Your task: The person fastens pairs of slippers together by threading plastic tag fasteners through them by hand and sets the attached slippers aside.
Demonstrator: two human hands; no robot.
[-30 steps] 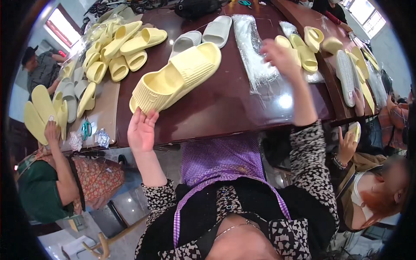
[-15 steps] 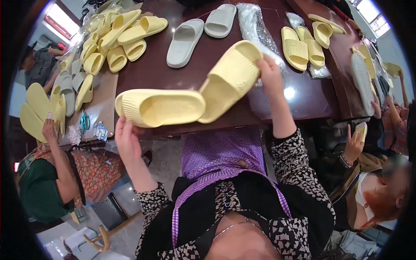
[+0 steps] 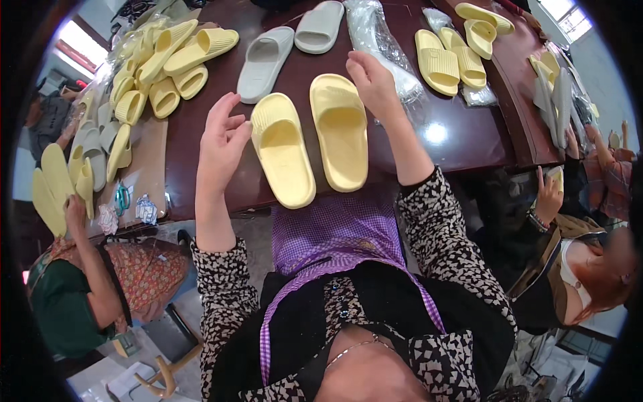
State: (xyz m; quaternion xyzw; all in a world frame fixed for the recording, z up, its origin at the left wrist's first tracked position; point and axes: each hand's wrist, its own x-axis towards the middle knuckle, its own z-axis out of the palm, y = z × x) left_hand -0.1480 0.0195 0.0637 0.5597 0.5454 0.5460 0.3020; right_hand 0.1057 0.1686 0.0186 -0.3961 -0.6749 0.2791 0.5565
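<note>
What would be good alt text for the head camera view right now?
A pair of yellow slippers, side by side with toes pointing away, between a person's left hand and right hand at a dark red table. Beyond are two grey slippers; to the left, a pile of yellow slippers.

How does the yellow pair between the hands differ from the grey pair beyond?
The yellow pair is by the near edge of the table, the grey pair farther back. The yellow pair's toes lean left, the grey pair's right. Both are backless slippers, toes pointing away.
</note>
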